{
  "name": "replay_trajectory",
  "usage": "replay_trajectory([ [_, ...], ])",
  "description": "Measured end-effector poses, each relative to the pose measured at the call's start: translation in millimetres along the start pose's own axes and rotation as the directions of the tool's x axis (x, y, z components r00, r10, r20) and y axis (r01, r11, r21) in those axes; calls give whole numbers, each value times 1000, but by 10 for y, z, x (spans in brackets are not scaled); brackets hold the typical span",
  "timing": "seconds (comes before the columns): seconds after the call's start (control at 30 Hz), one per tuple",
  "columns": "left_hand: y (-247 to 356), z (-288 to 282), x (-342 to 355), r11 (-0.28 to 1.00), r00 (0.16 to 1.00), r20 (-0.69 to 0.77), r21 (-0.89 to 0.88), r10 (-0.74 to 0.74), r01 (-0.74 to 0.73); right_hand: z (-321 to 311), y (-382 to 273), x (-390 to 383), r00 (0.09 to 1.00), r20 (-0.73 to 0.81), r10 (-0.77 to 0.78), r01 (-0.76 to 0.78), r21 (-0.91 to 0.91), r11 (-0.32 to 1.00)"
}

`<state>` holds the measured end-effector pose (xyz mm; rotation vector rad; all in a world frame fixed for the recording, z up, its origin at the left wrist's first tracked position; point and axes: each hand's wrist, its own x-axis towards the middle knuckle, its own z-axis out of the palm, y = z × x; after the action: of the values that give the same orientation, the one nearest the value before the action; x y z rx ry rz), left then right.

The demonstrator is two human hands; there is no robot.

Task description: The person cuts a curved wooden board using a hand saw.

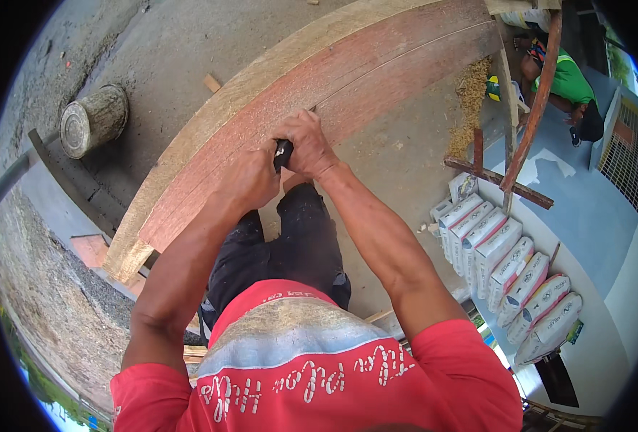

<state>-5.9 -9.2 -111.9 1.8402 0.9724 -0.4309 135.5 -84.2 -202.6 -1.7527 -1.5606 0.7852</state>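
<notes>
Both my hands are closed around a small black tool (283, 154) on a long wooden plank. My left hand (250, 178) grips its near left side, and my right hand (307, 144) wraps over the far right side. Fingers cover most of the tool, so its kind is hidden. Beneath the hands runs the reddish-brown plank (376, 72), slanting from lower left to upper right, with a lengthwise line in its surface. Along its far side lies a paler wooden board (290, 45). My legs are right against the near side of the plank.
A dirty bucket (92, 121) lies tipped on the ground at left. Pale wood shavings (470, 101) are heaped near the plank's right end, beside crossed wooden posts (538, 93). Several filled paper sacks (502, 255) stand in a row at right. Another person in a green shirt (571, 81) is at upper right.
</notes>
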Motion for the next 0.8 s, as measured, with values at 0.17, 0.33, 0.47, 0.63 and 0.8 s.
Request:
replay_trajectory([
  [0.17,48,-94,106,998,998,48,62,-26,23,-88,-37,68,998,-8,66,-66,28,997],
  [0.33,517,-266,344,991,992,80,95,-98,91,-239,247,278,989,-121,-79,103,199,975],
  [0.47,441,-324,221,991,987,108,70,-121,114,-171,276,269,976,206,64,-87,103,991],
  [0.63,346,-933,-1563,990,980,139,3,-140,140,-261,-1502,-94,983,101,-154,128,226,966],
  [0.8,192,-841,-1612,993,984,133,39,-120,115,-165,-1512,-134,986,52,-156,126,370,921],
])
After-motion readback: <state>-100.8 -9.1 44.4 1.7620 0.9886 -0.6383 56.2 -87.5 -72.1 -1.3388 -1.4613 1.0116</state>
